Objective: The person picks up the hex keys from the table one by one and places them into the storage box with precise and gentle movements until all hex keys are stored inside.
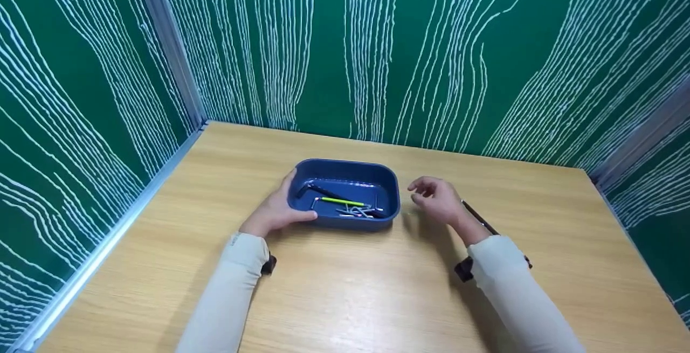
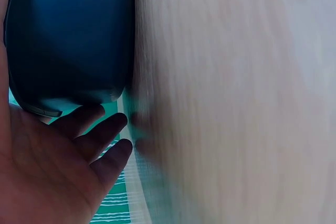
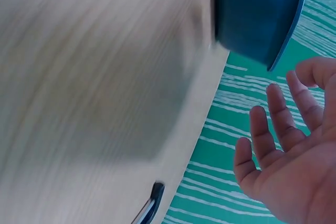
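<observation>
A dark blue plastic bin [image 1: 353,223] sits on the table. My left hand [image 1: 276,206] grips its left end, thumb over the near rim; in the left wrist view several fingers spread beside the bin wall [image 2: 73,40]. Inside lie a black L-shaped hex key [image 1: 319,188], an L-shaped key with a yellow-green sleeve [image 1: 342,201] and several small metal pieces [image 1: 357,211], too small to tell apart. My right hand [image 1: 439,200] hovers just right of the bin, fingers loosely bent, holding nothing. Beyond the right wrist lies a slim dark tool [image 3: 152,203], partly hidden in the head view.
The wooden table [image 1: 345,299] reaches back to a green wall [image 1: 329,73] with white wavy lines. More green panels stand at the left and right, with grey metal posts [image 1: 167,35] at the corners.
</observation>
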The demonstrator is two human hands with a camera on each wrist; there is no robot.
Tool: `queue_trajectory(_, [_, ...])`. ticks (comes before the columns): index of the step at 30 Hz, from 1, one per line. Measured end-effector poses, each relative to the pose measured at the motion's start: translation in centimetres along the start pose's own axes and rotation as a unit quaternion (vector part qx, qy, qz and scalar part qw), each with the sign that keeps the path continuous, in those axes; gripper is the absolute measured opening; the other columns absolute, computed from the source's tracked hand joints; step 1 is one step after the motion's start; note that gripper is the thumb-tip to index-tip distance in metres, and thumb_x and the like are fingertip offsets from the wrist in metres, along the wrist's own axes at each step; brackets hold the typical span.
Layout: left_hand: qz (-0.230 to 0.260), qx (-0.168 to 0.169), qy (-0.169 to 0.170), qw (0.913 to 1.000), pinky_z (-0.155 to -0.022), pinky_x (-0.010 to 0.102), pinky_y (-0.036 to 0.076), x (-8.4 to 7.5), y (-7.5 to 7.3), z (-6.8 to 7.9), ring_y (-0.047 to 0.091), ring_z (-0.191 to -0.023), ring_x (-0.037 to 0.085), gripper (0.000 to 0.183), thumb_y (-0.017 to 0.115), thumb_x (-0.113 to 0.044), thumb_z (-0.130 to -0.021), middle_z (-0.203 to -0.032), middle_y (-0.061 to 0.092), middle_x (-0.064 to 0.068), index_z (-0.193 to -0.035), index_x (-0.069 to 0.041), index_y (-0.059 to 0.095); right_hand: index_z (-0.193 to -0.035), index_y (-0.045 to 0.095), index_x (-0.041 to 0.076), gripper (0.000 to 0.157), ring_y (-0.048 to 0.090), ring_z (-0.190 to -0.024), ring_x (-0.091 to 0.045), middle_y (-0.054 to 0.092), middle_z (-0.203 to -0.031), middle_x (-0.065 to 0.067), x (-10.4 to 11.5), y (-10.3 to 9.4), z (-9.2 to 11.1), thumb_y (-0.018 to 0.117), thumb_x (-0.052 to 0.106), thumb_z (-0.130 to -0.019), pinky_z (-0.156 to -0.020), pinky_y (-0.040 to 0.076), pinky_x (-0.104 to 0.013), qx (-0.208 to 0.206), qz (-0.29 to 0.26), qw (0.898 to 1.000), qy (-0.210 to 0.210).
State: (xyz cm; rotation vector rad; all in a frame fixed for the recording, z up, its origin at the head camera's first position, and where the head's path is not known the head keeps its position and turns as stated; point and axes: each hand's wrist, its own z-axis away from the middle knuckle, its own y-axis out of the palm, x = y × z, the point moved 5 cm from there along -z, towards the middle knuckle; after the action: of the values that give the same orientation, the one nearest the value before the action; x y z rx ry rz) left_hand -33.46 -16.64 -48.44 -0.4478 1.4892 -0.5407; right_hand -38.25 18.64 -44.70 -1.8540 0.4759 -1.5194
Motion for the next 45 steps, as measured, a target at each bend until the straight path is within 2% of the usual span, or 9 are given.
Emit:
queue_trajectory(9, [-0.009, 0.005, -0.007, 0.9999, -0.102, 0.051, 0.025, -0.1, -0.1, 0.1, 0.028, -0.126, 0.022, 0.118, 0.072, -0.066, -0.043, -0.144, 0.02, -0.007, -0.136, -0.045, 0.002, -0.1, 0.06, 0.014, 0.021, 0.049, -0.08, -0.022, 0.057, -0.089, -0.004, -2.6, -1.3, 1.3, 0.056, 0.024, -0.082, -0.065, 0.043, -0.029, 0.015, 0.056, 0.997, 0.047])
queue_trajectory(15, [0.002, 0.001, -0.002, 1.0, -0.102, 0.05, 0.025, -0.1, -0.1, 0.1, 0.029, -0.125, 0.021, 0.117, 0.075, -0.06, -0.046, -0.143, 0.022, -0.007, -0.136, -0.044, 0.004, -0.103, 0.058, 0.018, 0.024, 0.048, -0.086, -0.023, 0.055, -0.095, -0.004, -4.1, -2.2, 2.1, 0.056, 0.03, -0.082, -0.071, 0.044, -0.03, 0.026, 0.099, 0.991, 0.086])
queue_trajectory(19, [-0.001, 0.0, 0.002, 1.0, -0.103, 0.048, 0.025, 0.0, 0.0, -0.1, 0.029, -0.125, 0.02, 0.114, 0.076, -0.055, -0.05, -0.143, 0.022, -0.007, -0.136, -0.043, 0.004, -0.1, 0.059, 0.018, 0.023, 0.05, -0.084, -0.023, 0.057, -0.093, -0.004, -4.9, -3.2, 2.5, 0.057, 0.032, -0.082, -0.072, 0.044, -0.034, 0.012, 0.144, 0.987, 0.069])
queue_trajectory(25, [-0.009, 0.001, 0.003, 1.0, -0.103, 0.048, 0.026, 0.2, 0.1, -0.3, 0.03, -0.124, 0.02, 0.111, 0.076, -0.054, -0.052, -0.143, 0.021, -0.006, -0.135, -0.045, 0.003, -0.094, 0.062, 0.019, 0.022, 0.05, -0.075, -0.021, 0.06, -0.084, -0.002, -6.1, -4.3, 3.1, 0.056, 0.035, -0.081, -0.063, 0.04, -0.033, -0.009, 0.225, 0.973, 0.041])
queue_trajectory(31, [-0.009, 0.0, 0.01, 0.9999, -0.103, 0.047, 0.025, 0.2, 0.1, -0.3, 0.029, -0.125, 0.019, 0.111, 0.076, -0.054, -0.052, -0.143, 0.022, -0.006, -0.136, -0.044, 0.003, -0.095, 0.062, 0.019, 0.023, 0.048, -0.066, -0.02, 0.058, -0.078, -0.003, -7.3, -5.0, 3.5, 0.057, 0.036, -0.08, -0.054, 0.033, -0.029, -0.01, 0.243, 0.968, 0.062])
queue_trajectory(35, [-0.012, 0.007, 0.014, 0.9998, -0.103, 0.047, 0.025, 0.2, 0.1, -0.3, 0.028, -0.125, 0.02, 0.112, 0.075, -0.055, -0.053, -0.144, 0.02, -0.006, -0.137, -0.043, 0.001, -0.096, 0.061, 0.016, 0.025, 0.048, -0.061, -0.02, 0.056, -0.075, -0.004, -7.7, -5.4, 3.7, 0.059, 0.034, -0.078, -0.052, 0.033, -0.03, -0.009, 0.248, 0.966, 0.072])
queue_trajectory(41, [-0.01, 0.012, 0.018, 0.9997, -0.103, 0.049, 0.025, 0.1, 0.1, -0.3, 0.028, -0.126, 0.021, 0.113, 0.075, -0.055, -0.053, -0.144, 0.019, -0.006, -0.137, -0.042, 0.0, -0.097, 0.061, 0.015, 0.025, 0.048, -0.058, -0.019, 0.057, -0.075, -0.005, -8.4, -5.5, 3.8, 0.061, 0.032, -0.077, -0.051, 0.033, -0.03, 0.0, 0.249, 0.965, 0.086])
queue_trajectory(45, [-0.011, 0.017, 0.02, 0.9996, -0.103, 0.049, 0.024, 0.0, 0.0, -0.2, 0.026, -0.126, 0.02, 0.113, 0.074, -0.056, -0.054, -0.145, 0.018, -0.006, -0.137, -0.041, -0.001, -0.096, 0.062, 0.015, 0.024, 0.05, -0.063, -0.021, 0.058, -0.076, -0.005, -8.6, -5.6, 3.8, 0.06, 0.03, -0.077, -0.054, 0.032, -0.031, -0.002, 0.254, 0.963, 0.086])
